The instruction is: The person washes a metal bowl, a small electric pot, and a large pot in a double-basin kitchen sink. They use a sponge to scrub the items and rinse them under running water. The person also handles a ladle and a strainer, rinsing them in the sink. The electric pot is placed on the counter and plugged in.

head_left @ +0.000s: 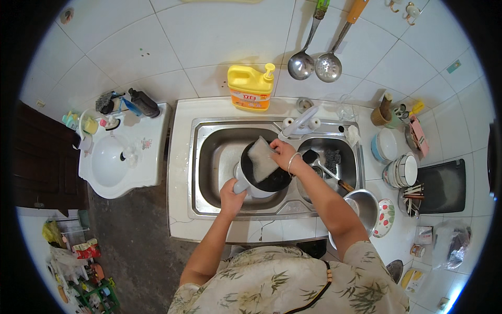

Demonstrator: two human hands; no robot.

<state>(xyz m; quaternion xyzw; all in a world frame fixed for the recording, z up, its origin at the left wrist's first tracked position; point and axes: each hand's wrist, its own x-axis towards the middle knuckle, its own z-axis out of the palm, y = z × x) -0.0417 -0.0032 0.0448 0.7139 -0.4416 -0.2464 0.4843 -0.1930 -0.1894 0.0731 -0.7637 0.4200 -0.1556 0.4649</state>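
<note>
Over the left basin of the steel sink (209, 203) is a pot (277, 180), black inside and pale outside. My left hand (231, 197) is wrapped round its light grey handle (241, 185). With the fingers of my right hand (284, 154) I grip a greyish-white dishcloth (261, 159), which lies partly inside the pot and hangs over its black inner surface. A bracelet circles my right wrist. The white faucet (298, 124) stands just beyond my right hand.
The right basin holds a dark scrubber (332, 156) and a long-handled utensil (330, 172). A yellow detergent jug (251, 86) stands behind the sink. A steel bowl (364, 201) sits under my right forearm. Stacked bowls (400, 171) are at right; a ladle (301, 65) and skimmer (328, 68) hang above.
</note>
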